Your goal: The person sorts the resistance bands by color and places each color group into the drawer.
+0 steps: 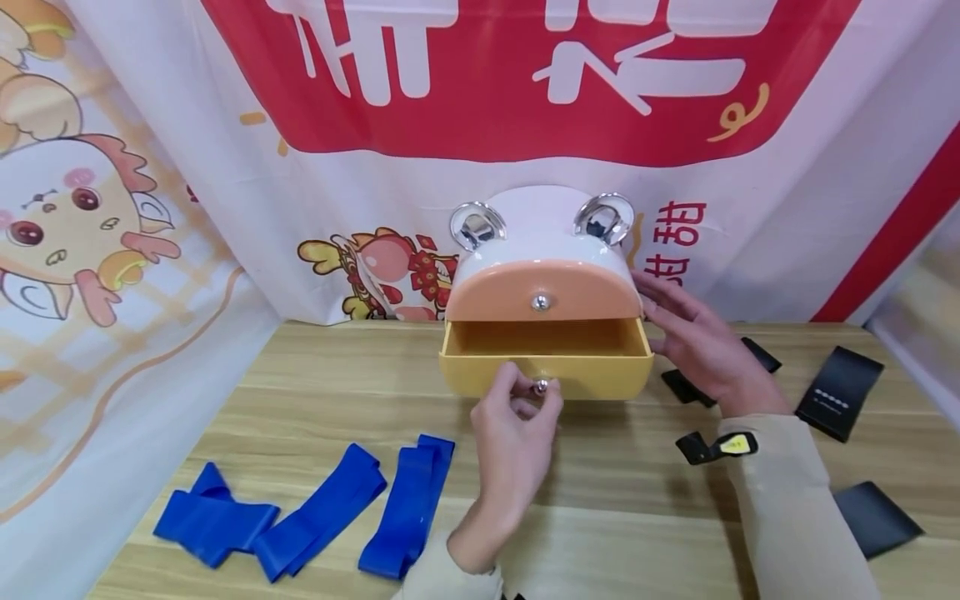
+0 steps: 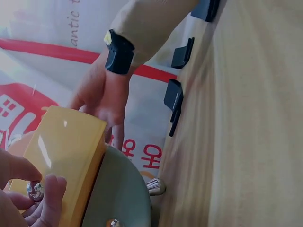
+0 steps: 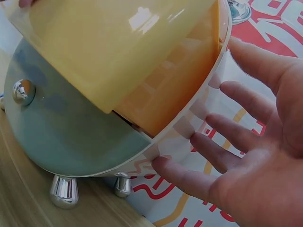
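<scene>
Left hand [image 1: 517, 437] pinches the knob [image 1: 540, 387] of the yellow drawer [image 1: 592, 379], which juts nearward from the cabinet [image 1: 543, 225], far middle of surface [image 1: 337, 375]. Right hand [image 1: 705, 350]: fingers spread, touching cabinet's right side. Red "甜甜" on far cloth [image 1: 757, 208], right of cabinet.

A pale wood-grain table [image 1: 622, 525] spreads toward six o'clock. At twelve, a white cloth backdrop [image 1: 810, 225] carries a red panel [image 1: 487, 117] with white lettering; a cartoon-printed cloth [image 1: 67, 233] hangs at nine, a red stripe [image 1: 907, 229] slants at three.
</scene>
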Demonstrator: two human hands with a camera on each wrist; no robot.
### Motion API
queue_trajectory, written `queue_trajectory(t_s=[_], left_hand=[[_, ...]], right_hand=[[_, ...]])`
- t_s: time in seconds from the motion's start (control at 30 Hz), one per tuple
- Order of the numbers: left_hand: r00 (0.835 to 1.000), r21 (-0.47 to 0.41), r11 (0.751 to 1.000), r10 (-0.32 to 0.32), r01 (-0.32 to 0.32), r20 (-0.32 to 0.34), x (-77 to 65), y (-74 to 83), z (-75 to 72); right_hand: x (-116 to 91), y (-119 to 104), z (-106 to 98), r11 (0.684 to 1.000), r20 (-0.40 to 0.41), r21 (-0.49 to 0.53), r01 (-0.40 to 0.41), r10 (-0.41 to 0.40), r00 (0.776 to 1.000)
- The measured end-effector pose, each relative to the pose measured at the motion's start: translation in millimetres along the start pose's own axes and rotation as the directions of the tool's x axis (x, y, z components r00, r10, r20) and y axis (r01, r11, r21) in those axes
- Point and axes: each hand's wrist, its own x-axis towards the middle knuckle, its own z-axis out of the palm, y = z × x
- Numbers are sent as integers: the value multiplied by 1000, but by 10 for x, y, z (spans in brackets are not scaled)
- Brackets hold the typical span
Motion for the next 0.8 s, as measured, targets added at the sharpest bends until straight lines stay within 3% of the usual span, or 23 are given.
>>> queue_trajectory(t_s=[0.2, 0.8], left_hand=[[1000, 71, 997, 28, -28, -1, -117, 31, -47], [999, 42, 999, 31, -33, 31, -357, 79, -185]], right_hand=[[-6, -34, -1, 999, 20, -30, -15, 15, 1000], [10, -44, 5, 999, -27, 21, -41, 41, 999]])
